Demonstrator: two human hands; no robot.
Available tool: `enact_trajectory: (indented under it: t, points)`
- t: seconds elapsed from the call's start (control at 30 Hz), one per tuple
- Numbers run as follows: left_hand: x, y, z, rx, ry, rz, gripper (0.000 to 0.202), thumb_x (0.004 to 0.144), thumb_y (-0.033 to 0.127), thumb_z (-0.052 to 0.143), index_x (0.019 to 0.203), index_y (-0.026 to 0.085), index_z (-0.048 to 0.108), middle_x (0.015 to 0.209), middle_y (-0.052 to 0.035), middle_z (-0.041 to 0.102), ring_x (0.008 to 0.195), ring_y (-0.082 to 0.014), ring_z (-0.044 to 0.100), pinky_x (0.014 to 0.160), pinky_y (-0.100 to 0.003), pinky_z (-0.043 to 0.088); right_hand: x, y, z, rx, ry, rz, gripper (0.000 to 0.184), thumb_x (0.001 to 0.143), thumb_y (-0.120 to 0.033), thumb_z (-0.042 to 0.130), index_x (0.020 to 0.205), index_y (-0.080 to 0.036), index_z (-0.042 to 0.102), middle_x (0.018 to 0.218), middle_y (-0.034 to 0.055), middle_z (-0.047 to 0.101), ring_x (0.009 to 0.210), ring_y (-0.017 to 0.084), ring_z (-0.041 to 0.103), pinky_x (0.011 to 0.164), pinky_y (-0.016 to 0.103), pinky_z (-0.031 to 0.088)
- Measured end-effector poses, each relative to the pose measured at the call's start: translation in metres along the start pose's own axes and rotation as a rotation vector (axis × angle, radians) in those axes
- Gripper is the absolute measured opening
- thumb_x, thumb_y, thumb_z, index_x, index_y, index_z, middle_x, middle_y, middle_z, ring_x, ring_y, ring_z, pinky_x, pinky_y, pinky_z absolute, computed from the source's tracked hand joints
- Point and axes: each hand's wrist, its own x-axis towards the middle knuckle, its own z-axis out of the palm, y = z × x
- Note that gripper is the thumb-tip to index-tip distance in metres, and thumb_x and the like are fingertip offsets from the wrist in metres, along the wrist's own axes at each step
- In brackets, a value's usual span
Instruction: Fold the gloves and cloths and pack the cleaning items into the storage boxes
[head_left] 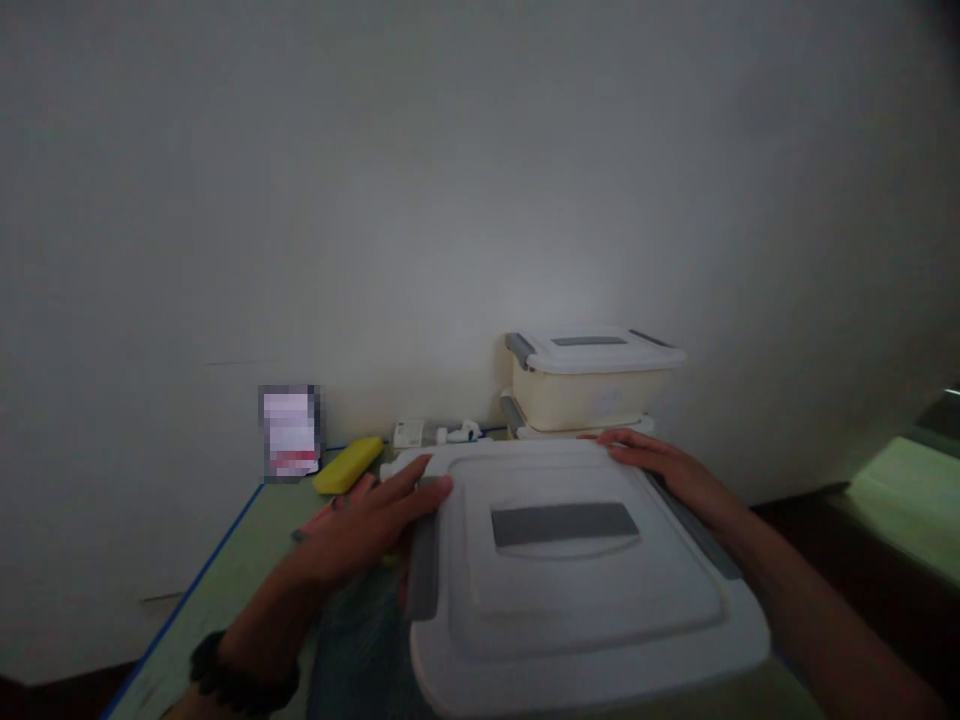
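So, front and center, near side of the table, there's a big white lid (585, 620) with a gray panel (566, 524) in its middle and gray clips (424, 560) down its left and right sides; whatever's under it is hidden from this angle. The left hand (371, 525) has the left side in a grip, thumb on top by the clip. The right hand (660, 460) is draped over the far right corner, fingers on the edge, but I honestly can't tell how tightly it's holding. There's a black band (244, 675) on the left wrist. Just beyond the lid, far and a bit right, a cream bin (585, 400) with its own white top sits stacked on another container (532, 433). Far left of the lid, you've got a small white bottle (454, 434), then a yellow block-shaped thing (349, 466), then a pixelated item (291, 430) near the wall (420, 200). The table (247, 550) is greenish with blue edging.
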Motion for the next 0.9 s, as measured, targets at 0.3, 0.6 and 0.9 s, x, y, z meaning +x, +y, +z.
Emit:
enact_trajectory:
  t: [0.3,0.6,0.9]
  points:
    - [0.033,-0.003,0.078,0.150,-0.229,-0.109,0.062,0.079,0.055,0.056,0.126,0.016,0.047,0.056,0.0023,0.062,0.042,-0.0137,0.057,0.041,-0.022,0.046,0.010,0.039,-0.061,-0.102,0.051,-0.010,0.022,0.065,-0.039,0.062,0.079,-0.023,0.067,0.082,0.0012,0.071,0.076,0.023,0.064,0.069,0.033,0.049]
    - [0.062,-0.007,0.085,0.401,-0.209,-0.091,0.067,0.077,0.063,0.050,0.125,0.016,0.050,0.095,-0.0107,0.071,0.067,-0.0225,0.066,0.059,-0.030,0.051,0.036,0.061,-0.077,-0.285,0.179,-0.002,0.033,0.067,-0.048,0.064,0.085,-0.021,0.059,0.095,0.0092,0.065,0.094,0.027,0.059,0.089,0.041,0.044]
    - [0.105,0.009,0.090,0.292,-0.122,-0.028,0.098,0.075,0.055,0.060,0.146,0.012,0.008,0.148,-0.0220,0.030,0.130,-0.0308,0.040,0.105,-0.040,0.033,0.058,0.048,-0.078,-0.308,0.174,-0.045,0.085,0.069,-0.061,0.061,0.136,-0.018,0.031,0.138,0.0204,0.035,0.122,0.031,0.045,0.098,0.041,0.042]
